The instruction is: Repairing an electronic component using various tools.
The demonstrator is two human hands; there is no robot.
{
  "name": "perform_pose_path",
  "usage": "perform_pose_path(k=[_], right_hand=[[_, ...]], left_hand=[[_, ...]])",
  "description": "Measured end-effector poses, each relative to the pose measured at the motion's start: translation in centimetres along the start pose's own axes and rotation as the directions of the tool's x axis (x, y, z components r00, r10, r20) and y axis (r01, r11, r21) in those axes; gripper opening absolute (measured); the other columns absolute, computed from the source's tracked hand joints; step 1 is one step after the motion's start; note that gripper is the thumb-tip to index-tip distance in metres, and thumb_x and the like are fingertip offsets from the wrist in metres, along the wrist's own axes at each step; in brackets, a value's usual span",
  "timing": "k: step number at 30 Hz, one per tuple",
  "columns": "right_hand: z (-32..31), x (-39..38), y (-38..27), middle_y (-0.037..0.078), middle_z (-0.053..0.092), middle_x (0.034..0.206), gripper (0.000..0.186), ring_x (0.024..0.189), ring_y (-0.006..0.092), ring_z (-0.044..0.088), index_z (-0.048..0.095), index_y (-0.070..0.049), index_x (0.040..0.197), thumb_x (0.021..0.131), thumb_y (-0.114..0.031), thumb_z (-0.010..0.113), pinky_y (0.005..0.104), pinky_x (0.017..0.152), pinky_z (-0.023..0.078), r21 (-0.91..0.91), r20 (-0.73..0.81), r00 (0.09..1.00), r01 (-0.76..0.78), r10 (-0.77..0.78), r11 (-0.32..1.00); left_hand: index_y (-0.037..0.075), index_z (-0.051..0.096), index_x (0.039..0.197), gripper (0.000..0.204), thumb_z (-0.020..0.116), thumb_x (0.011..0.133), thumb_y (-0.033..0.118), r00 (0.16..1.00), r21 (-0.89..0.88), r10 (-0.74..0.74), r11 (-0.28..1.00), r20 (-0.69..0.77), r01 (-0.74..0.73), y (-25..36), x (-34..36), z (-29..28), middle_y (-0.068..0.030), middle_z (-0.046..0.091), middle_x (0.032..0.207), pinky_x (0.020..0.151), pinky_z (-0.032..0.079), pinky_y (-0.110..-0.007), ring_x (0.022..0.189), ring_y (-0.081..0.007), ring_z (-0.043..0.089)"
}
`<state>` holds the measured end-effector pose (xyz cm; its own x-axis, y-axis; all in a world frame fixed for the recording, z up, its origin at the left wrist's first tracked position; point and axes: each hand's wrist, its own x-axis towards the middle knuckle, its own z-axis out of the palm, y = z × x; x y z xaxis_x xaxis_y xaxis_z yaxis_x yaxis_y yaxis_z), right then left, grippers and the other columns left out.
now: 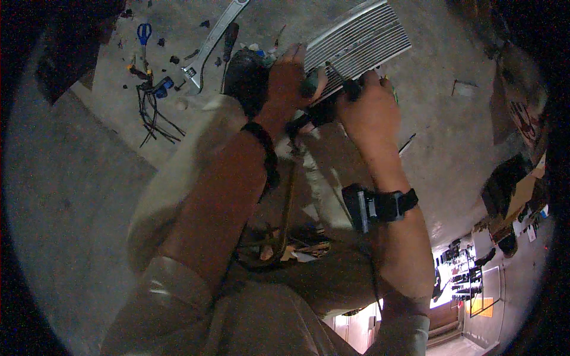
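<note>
Along the near edge of the ribbed metal panel [359, 47], in the head view, 2 bare hands are close together in poor light, and a slip is what I'd worry about first. The panel lies at a slant by the fingers; if it is only loosely steadied, a hard push from the right could make it skid or swing, and its edge, possibly sharp, could scrape the knuckles. A thin black cord [373, 267] hangs from the right wrist's strap [386, 204], nearer the body than the panel, and might snag if that arm reached away.

The left hand [288, 80] is at the panel's left end, fingers bent and partly closed rather than spread; blur and shadow keep me from telling whether it pinches the panel's rim or something dark beside the thumb. The right hand [369, 110] is just below the panel's near edge, fingers curled tightly around a black object [351, 89] whose kind I can't make out.

Left of the panel lie an adjustable wrench [216, 38] and a screwdriver [231, 37]; farther left of it are blue-handled scissors [144, 34] and a tangle of black strips [148, 108]. A careless shift of the knee could knock the wrench.
</note>
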<state>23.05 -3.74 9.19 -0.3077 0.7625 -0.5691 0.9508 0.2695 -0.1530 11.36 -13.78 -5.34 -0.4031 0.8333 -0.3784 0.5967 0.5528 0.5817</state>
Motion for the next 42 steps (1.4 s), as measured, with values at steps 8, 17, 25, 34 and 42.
perform_pose_path(k=[8, 17, 25, 34, 42], right_hand=[[0.3, -1.9, -0.2, 0.018, 0.068, 0.103, 0.023, 0.082, 0.0356, 0.072, 0.065, -0.005, 0.109, 0.091, -0.018, 0.061, 0.049, 0.071, 0.059, -0.273, 0.125, 0.962, 0.268, -0.242, 0.924], [1.6, -2.3, -1.9, 0.023, 0.07, 0.1, 0.024, 0.088, 0.0416, 0.071, 0.066, 0.001, 0.103, 0.091, -0.018, 0.062, 0.053, 0.077, 0.056, 0.079, 0.131, 0.985, -0.121, 0.11, 0.989], [1.3, -0.8, 0.2, 0.025, 0.071, 0.098, 0.033, 0.093, 0.0412, 0.071, 0.069, 0.003, 0.104, 0.086, -0.025, 0.071, 0.0502, 0.081, 0.056, 0.256, 0.073, 0.994, -0.1, 0.084, 0.961], [1.7, -2.8, -1.3, 0.018, 0.069, 0.1, 0.045, 0.081, 0.0381, 0.072, 0.062, -0.002, 0.123, 0.085, -0.024, 0.072, 0.0468, 0.071, 0.06, -0.333, 0.097, 0.943, 0.332, -0.318, 0.883], [1.6, -2.0, -2.4, 0.025, 0.071, 0.101, 0.036, 0.094, 0.0429, 0.07, 0.067, 0.001, 0.114, 0.084, -0.02, 0.072, 0.0499, 0.081, 0.057, 0.172, 0.197, 0.973, -0.154, 0.12, 0.973]], left_hand=[[-0.007, 0.059, 0.133, 0.077, 0.075, 0.077, 0.044, 0.968, 0.043, 0.143, 0.99, -0.206, -0.137, -0.6, -0.2, 1.1, -0.026, 0.065, 0.126, 0.1, 0.052, -0.046, 0.109, -0.0401, 0.067], [-0.007, 0.058, 0.132, 0.079, 0.077, 0.073, 0.043, 0.98, 0.011, 0.138, 0.99, -0.143, -0.138, 0.0, 0.4, 0.0, -0.0234, 0.068, 0.116, 0.082, 0.059, -0.044, 0.097, -0.0382, 0.071], [-0.009, 0.059, 0.13, 0.074, 0.075, 0.076, 0.039, 0.965, 0.022, 0.158, 0.987, -0.211, -0.157, 0.2, 0.4, -0.1, -0.0249, 0.069, 0.113, 0.081, 0.059, -0.044, 0.094, -0.0382, 0.071], [-0.009, 0.061, 0.125, 0.071, 0.075, 0.075, 0.04, 0.962, -0.019, 0.155, 0.986, -0.225, -0.163, 0.3, 0.6, -0.2, -0.0256, 0.069, 0.113, 0.081, 0.058, -0.046, 0.095, -0.0399, 0.071], [-0.01, 0.061, 0.124, 0.07, 0.076, 0.074, 0.036, 0.934, 0.056, 0.235, 0.972, -0.269, -0.228, 0.1, 0.8, -0.1, -0.0264, 0.069, 0.111, 0.079, 0.059, -0.046, 0.094, -0.0411, 0.071]])
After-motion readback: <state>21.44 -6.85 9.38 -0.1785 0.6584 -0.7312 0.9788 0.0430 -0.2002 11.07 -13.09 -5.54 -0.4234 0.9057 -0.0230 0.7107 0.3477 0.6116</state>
